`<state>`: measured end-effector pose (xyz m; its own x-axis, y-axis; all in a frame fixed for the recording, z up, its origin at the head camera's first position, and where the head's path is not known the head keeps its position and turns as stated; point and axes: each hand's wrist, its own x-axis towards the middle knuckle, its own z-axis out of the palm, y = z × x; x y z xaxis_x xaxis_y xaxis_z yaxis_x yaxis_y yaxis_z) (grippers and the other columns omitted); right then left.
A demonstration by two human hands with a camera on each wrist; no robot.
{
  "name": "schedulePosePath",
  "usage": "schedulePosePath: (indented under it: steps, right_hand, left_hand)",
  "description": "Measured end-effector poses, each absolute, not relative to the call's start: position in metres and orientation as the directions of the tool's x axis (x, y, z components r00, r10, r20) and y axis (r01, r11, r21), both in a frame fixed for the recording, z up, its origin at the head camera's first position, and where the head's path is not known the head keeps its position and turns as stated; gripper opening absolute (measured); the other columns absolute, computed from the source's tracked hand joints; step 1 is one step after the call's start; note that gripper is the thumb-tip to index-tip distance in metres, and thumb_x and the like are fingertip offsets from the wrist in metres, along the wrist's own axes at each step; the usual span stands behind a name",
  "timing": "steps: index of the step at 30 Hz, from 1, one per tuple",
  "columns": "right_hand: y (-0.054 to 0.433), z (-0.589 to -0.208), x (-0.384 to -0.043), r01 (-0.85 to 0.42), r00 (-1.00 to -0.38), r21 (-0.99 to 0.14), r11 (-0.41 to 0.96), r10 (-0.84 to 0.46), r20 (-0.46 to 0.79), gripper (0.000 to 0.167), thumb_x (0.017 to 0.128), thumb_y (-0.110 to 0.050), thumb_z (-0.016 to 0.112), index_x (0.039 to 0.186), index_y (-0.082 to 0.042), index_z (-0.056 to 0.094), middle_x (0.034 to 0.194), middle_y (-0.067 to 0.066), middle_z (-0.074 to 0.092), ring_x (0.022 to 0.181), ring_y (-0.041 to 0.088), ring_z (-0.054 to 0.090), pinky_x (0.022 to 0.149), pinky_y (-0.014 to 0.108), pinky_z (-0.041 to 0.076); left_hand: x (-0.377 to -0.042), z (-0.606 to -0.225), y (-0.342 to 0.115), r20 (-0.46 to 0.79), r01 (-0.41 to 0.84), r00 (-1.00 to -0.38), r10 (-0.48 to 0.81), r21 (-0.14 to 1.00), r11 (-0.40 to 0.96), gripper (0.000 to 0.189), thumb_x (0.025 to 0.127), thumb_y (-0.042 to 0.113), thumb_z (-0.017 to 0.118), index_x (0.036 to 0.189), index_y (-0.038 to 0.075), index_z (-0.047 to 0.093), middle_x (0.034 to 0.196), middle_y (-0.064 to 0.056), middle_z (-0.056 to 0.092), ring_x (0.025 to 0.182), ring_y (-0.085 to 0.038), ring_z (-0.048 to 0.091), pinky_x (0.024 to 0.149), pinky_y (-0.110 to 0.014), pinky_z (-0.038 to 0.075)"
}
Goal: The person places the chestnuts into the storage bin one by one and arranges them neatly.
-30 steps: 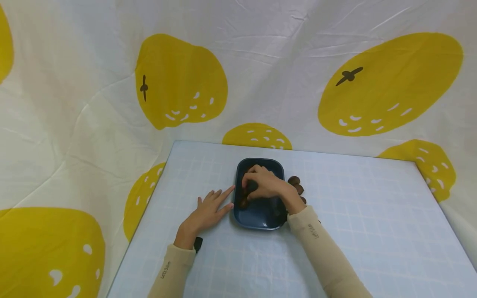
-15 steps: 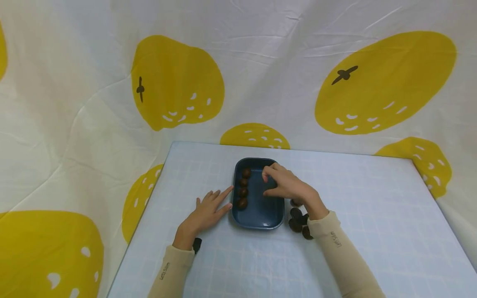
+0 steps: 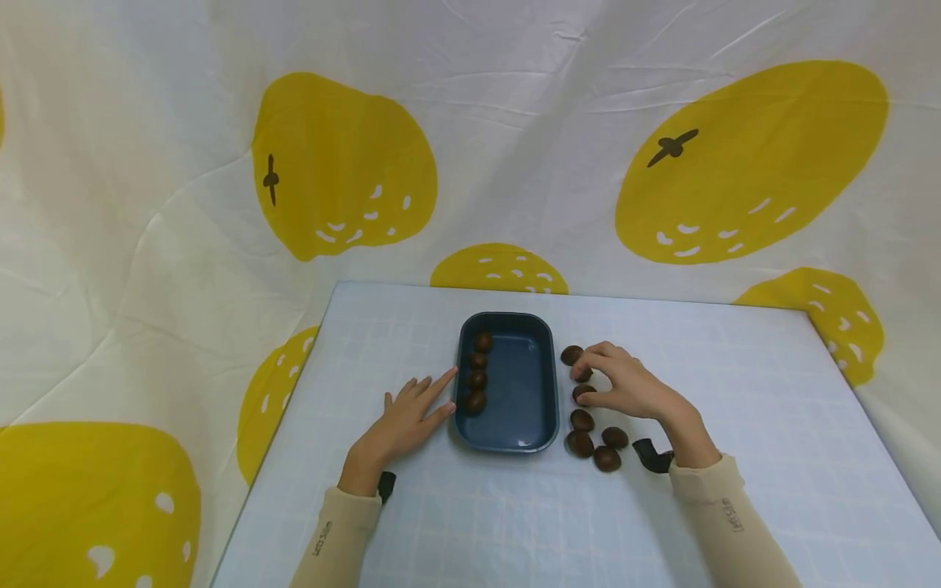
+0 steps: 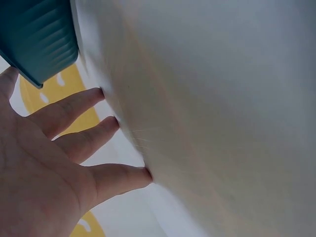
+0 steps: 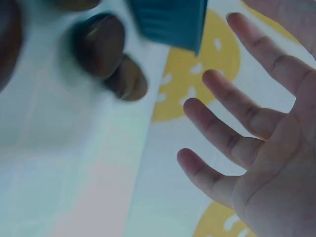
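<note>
A dark blue rectangular tray (image 3: 524, 376) lies on the table, with a column of several brown chestnuts (image 3: 476, 380) along its left wall. My left hand (image 3: 400, 426) is spread beside that wall, its index finger and thumb at the tray's edge; in the left wrist view other fingertips rest on the table. To the right of the tray, my right hand (image 3: 626, 389) hovers over several loose chestnuts (image 3: 580, 443), partly hiding those at the back. The right wrist view has its fingers apart with nothing between them, near blurred chestnuts (image 5: 101, 44).
A pale blue checked cloth (image 3: 470, 523) covers the table. Behind and to the left hangs a white sheet (image 3: 515, 163) printed with large yellow fruit. Black cameras or straps (image 3: 653, 456) sit at both wrists.
My right hand has let go of a chestnut at the column in the tray, lifted away and moved right to above the loose chestnuts. The left hand has stayed at the tray's left side.
</note>
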<state>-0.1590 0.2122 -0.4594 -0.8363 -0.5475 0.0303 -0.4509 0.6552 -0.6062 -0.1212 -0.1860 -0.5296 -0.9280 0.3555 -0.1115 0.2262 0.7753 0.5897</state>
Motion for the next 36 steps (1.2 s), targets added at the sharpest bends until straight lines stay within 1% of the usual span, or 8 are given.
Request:
schedulePosePath:
  steps: [4, 8, 14, 17, 20, 27, 36]
  right_hand:
    - [0.23, -0.466, -0.151, -0.438, -0.841, -0.622, 0.649, -0.54, 0.03, 0.026, 0.084, -0.016, 0.082, 0.106, -0.018, 0.07, 0.12, 0.005, 0.057, 0.116, 0.028, 0.048, 0.094, 0.054, 0.042]
    - [0.246, -0.475, -0.145, -0.421, -0.849, -0.65, 0.633, -0.527, 0.037, 0.028, 0.085, -0.018, 0.083, 0.11, -0.014, 0.07, 0.121, 0.006, 0.056, 0.117, 0.03, 0.048, 0.096, 0.056, 0.041]
    - [0.262, -0.49, -0.134, -0.364, -0.88, -0.666, 0.651, -0.474, 0.018, 0.029, 0.086, -0.023, 0.082, 0.112, -0.015, 0.072, 0.126, 0.011, 0.055, 0.121, 0.034, 0.046, 0.098, 0.06, 0.039]
    - [0.269, -0.499, -0.128, -0.34, -0.891, -0.673, 0.657, -0.454, 0.007, 0.027, 0.086, -0.021, 0.082, 0.111, -0.015, 0.073, 0.127, 0.013, 0.055, 0.122, 0.037, 0.046, 0.099, 0.062, 0.037]
    - [0.275, -0.507, -0.122, -0.324, -0.896, -0.682, 0.656, -0.444, -0.001, 0.027, 0.085, -0.02, 0.082, 0.11, -0.016, 0.073, 0.127, 0.013, 0.055, 0.121, 0.038, 0.046, 0.098, 0.062, 0.037]
    - [0.285, -0.524, -0.116, -0.381, -0.875, -0.66, 0.648, -0.483, 0.031, 0.031, 0.082, -0.02, 0.085, 0.111, -0.019, 0.074, 0.124, 0.01, 0.058, 0.118, 0.037, 0.048, 0.097, 0.061, 0.035]
    - [0.286, -0.533, -0.111, -0.386, -0.875, -0.64, 0.664, -0.483, 0.028, 0.035, 0.076, -0.026, 0.089, 0.108, -0.024, 0.074, 0.128, 0.021, 0.055, 0.121, 0.045, 0.043, 0.095, 0.065, 0.031]
  left_hand:
    - [-0.121, -0.529, -0.186, -0.115, 0.222, -0.928, 0.354, 0.59, 0.776, 0.063, 0.098, 0.07, 0.036, 0.156, 0.054, 0.017, 0.159, -0.015, 0.033, 0.147, -0.043, 0.019, 0.104, -0.079, 0.002]
    - [-0.121, -0.529, -0.186, -0.11, 0.227, -0.929, 0.353, 0.586, 0.778, 0.063, 0.099, 0.069, 0.036, 0.156, 0.052, 0.017, 0.158, -0.015, 0.033, 0.146, -0.044, 0.02, 0.103, -0.08, 0.002]
    - [-0.12, -0.528, -0.186, -0.114, 0.218, -0.932, 0.344, 0.583, 0.783, 0.062, 0.099, 0.069, 0.035, 0.156, 0.053, 0.017, 0.159, -0.013, 0.033, 0.147, -0.043, 0.02, 0.103, -0.08, 0.003]
    - [-0.12, -0.529, -0.186, -0.113, 0.216, -0.932, 0.344, 0.588, 0.779, 0.062, 0.099, 0.069, 0.035, 0.156, 0.053, 0.017, 0.159, -0.013, 0.034, 0.147, -0.043, 0.02, 0.103, -0.08, 0.003]
    - [-0.12, -0.53, -0.186, -0.11, 0.219, -0.932, 0.346, 0.59, 0.777, 0.062, 0.099, 0.068, 0.036, 0.156, 0.052, 0.017, 0.158, -0.013, 0.034, 0.147, -0.044, 0.02, 0.102, -0.08, 0.002]
    - [-0.119, -0.529, -0.186, -0.104, 0.226, -0.931, 0.349, 0.587, 0.777, 0.061, 0.1, 0.067, 0.037, 0.156, 0.053, 0.017, 0.158, -0.013, 0.034, 0.146, -0.043, 0.021, 0.103, -0.08, 0.003]
    - [-0.12, -0.532, -0.185, -0.103, 0.225, -0.931, 0.349, 0.591, 0.775, 0.061, 0.1, 0.066, 0.038, 0.156, 0.052, 0.018, 0.158, -0.013, 0.034, 0.147, -0.044, 0.02, 0.103, -0.08, 0.002]
